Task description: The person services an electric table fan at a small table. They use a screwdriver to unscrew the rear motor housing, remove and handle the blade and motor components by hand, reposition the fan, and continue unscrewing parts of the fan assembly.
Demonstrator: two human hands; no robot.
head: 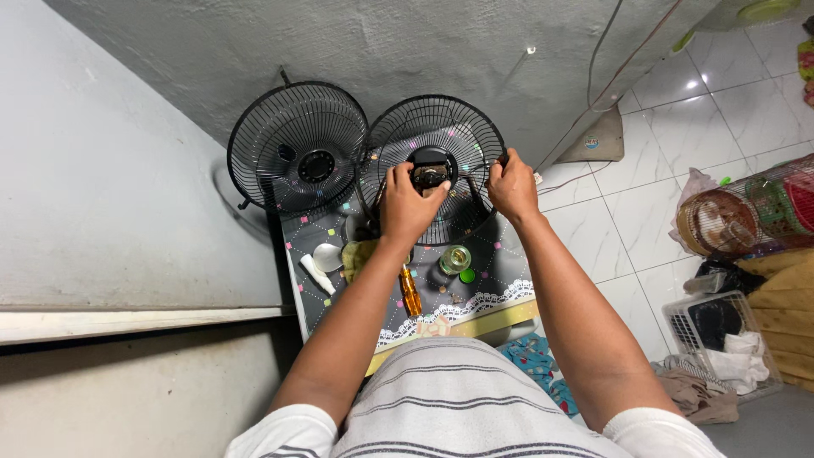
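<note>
The rear fan guard (441,170), a round black wire cage, stood upright at the far end of the desk (500,271), close to the grey wall (381,42), with the black motor hub (431,166) at its centre. Judged by its thin spokes, it looked light but springy, liable to flex or rock if pressed at one edge, so the rim and the stiff hub seemed the sound places to hold it.

Just to its left leaned the front grille (298,146), a second round black cage, its rim close beside or overlapping the first; whether they touched could not be told.

The desk wore a dark patterned cloth with a white lace border (475,305).

The left hand (410,203) was curled at the hub, fingers bent around or against it; whether it pinched a small part there was hidden. The right hand (511,187) was closed on the guard's right rim, steadying it.

Nearer the person lay smaller things: a yellow cloth (358,257), a white scoop-like piece (325,257), an amber-handled screwdriver (411,293), a clear glass jar (455,259) that seemed breakable, and a small green cap (467,275) just beside it.
</note>
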